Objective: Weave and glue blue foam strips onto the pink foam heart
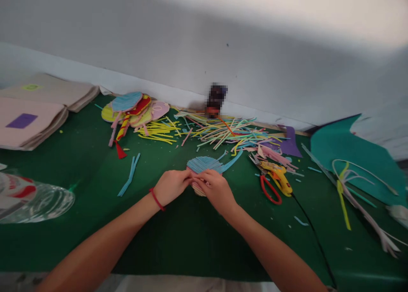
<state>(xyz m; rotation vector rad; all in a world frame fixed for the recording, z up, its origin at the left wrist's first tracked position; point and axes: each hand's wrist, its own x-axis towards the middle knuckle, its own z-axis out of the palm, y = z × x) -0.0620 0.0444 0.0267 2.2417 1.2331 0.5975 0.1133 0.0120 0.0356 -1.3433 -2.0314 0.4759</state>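
Just beyond my fingers is a round craft piece [203, 163], its upper part covered with light-blue fuzzy strips laid side by side and its lower part pale pink. Several blue strip ends trail off its right side. My left hand [171, 185], with a red band on the wrist, pinches the piece's near left edge. On the right side my right hand [216, 188] grips it with bent fingers. Both sets of fingertips meet over the lower half and hide part of it. Closest on the right lie scissors [270, 190] with red handles and a yellow glue gun [278, 175].
Loose coloured strips [219, 132] heap along the wall. Finished fan-shaped pieces [127, 101] are stacked at back left. A clear bottle [47, 200] lies left, below pink folders [28, 122]. At right is a teal sheet [360, 156]. The glue gun's black cord [314, 234] runs to the front edge.
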